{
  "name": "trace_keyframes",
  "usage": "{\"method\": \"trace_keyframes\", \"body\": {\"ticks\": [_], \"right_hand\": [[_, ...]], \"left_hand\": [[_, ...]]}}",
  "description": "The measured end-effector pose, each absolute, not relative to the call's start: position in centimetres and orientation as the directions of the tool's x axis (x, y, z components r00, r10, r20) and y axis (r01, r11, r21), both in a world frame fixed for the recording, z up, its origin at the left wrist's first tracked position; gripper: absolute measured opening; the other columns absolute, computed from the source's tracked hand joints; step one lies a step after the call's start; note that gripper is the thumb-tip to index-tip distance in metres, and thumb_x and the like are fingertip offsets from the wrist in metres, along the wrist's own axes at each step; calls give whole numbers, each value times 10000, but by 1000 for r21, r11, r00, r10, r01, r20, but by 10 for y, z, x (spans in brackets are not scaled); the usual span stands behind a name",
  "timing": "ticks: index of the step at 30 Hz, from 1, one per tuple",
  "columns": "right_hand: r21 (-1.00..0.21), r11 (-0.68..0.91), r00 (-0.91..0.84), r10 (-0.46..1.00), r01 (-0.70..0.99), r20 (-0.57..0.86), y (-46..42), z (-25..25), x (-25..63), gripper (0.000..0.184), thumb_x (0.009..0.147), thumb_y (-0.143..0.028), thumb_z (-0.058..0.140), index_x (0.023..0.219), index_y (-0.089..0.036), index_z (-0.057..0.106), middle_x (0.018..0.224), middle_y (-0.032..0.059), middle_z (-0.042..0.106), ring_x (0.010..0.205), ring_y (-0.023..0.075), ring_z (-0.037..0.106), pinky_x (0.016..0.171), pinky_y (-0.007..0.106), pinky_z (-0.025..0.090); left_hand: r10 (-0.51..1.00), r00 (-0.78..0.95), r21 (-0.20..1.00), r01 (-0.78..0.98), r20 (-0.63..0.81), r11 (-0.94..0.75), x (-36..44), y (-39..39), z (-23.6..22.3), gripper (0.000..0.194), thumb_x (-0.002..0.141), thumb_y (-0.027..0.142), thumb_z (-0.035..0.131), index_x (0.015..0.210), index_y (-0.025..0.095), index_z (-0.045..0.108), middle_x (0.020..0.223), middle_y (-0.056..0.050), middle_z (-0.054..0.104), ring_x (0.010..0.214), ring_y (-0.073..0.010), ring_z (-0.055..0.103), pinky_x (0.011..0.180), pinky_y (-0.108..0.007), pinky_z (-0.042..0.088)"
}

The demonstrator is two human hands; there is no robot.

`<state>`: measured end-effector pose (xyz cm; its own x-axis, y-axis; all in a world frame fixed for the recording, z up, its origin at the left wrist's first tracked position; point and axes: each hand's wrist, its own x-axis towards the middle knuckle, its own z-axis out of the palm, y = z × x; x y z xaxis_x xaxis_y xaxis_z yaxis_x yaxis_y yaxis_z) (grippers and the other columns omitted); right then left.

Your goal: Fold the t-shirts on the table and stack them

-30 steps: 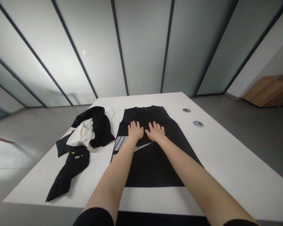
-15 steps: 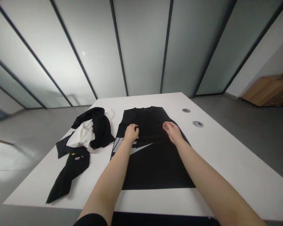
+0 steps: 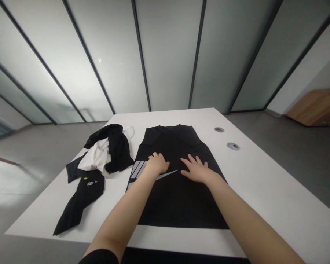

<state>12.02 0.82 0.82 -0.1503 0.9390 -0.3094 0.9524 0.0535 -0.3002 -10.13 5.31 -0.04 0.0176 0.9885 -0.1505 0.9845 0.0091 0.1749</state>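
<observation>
A black T-shirt [image 3: 181, 205] with a large grey-white print lies flat in front of me, its collar toward the far edge and its sleeves folded inward. My left hand [image 3: 158, 164] rests palm down on the shirt's middle, beside the print, fingers apart. To its right, my right hand [image 3: 195, 168] also lies on the cloth with the fingers spread. Neither hand grips the fabric. Part of the print is hidden beneath my left hand and forearm.
The shirt lies on a white table [image 3: 264, 190]. A heap of black clothing [image 3: 118, 150] with a white garment [image 3: 96, 156] sits at the left, one black sleeve [image 3: 81, 205] hanging toward the near edge. Two round grommets [image 3: 233, 146] are at the right. Frosted glass panels stand behind.
Both hands have come down and nearer to me on the shirt, and the right hand's fingers have spread. The shirt's hem has shifted slightly toward me.
</observation>
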Motion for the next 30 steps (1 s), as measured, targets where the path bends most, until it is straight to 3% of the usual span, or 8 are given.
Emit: {"method": "trace_keyframes", "body": {"ticks": [3,8,15,22,26,30], "right_hand": [[-256,45,-134,931,966,-341,8,9,114,744,1046,-622,509,1724,-414,284,1840,73,61,1659,477,30,1226,802,97],[-271,55,-133,951,961,-280,15,9,116,673,1087,-575,438,1722,-397,301,1839,70,74,1665,451,19,1249,773,71],[-271,78,-161,940,959,-299,9,26,121,683,1077,-552,494,1709,-331,359,1825,146,132,1655,468,93,1281,682,132],[-243,64,-157,908,968,-389,-8,31,98,760,1066,-620,454,1746,-360,234,1836,121,50,1651,496,43,1264,736,117],[-234,105,-173,940,966,-293,0,14,97,700,1103,-594,342,1750,-356,218,1839,106,22,1656,480,5,1274,728,67],[-222,125,-174,960,967,-219,9,3,101,678,1106,-602,325,1739,-369,261,1839,83,67,1661,461,39,1280,719,65]], "left_hand": [[986,38,153,988,-160,-13,-101,51,1,708,916,612,627,1399,94,634,1462,-354,557,1338,-550,570,1021,-655,503],[985,71,121,991,-158,-52,-102,51,7,771,967,565,573,1546,57,532,1586,-377,468,1476,-566,441,1087,-692,449],[983,59,64,997,-176,-48,-101,48,15,788,1031,609,366,1704,201,340,1783,-215,240,1615,-489,245,1169,-778,326],[984,59,105,994,-165,-42,-108,58,10,804,1049,630,234,1743,224,232,1818,-156,128,1668,-422,114,1231,-791,195],[985,66,138,989,-158,-44,-116,66,6,813,1052,638,224,1745,212,215,1821,-155,106,1678,-401,77,1244,-786,155],[989,15,143,990,-144,6,-120,68,11,845,1032,654,317,1735,192,238,1812,-191,129,1664,-446,105,1241,-761,213]]}}
